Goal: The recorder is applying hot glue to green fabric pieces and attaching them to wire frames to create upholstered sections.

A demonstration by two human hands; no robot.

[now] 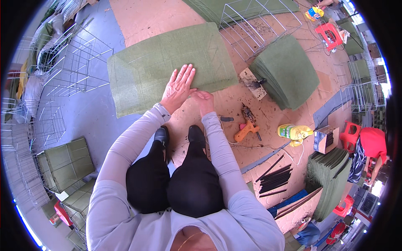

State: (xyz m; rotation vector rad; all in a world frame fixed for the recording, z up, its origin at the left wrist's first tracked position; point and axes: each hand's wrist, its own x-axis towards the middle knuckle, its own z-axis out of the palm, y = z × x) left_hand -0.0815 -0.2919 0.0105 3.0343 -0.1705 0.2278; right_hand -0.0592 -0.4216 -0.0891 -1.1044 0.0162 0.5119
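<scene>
My pale grey, long-sleeved knit top point(234, 230) fills the space nearest the camera, with my smooth black trousers point(194, 190) bent at the knees just beyond it. Past my shoes lies the large olive-green sheet of woven-looking material point(163, 54), a curved-edged rectangle, flat on brown cardboard point(272, 111) and partly over the grey floor point(94, 104). My left hand point(179, 88) rests palm down near its close edge, fingers straight and only slightly spread; my right hand point(204, 101) is curled at that edge beside the left thumb — I cannot tell whether its fingertips pinch the border or merely meet. To work this edge well, I judge I should press evenly with the whole palm, so the thin weave neither puckers nor slides, and keep the right fingers light. Faint creases cross the cloth's matte, fine-grained face. To my right, a thick stack of matching green sheets point(289, 71) shows layered edges, and an orange-handled, gun-shaped tool with a dark crusted nose point(247, 130) lies on the cardboard — rough against smooth.
</scene>
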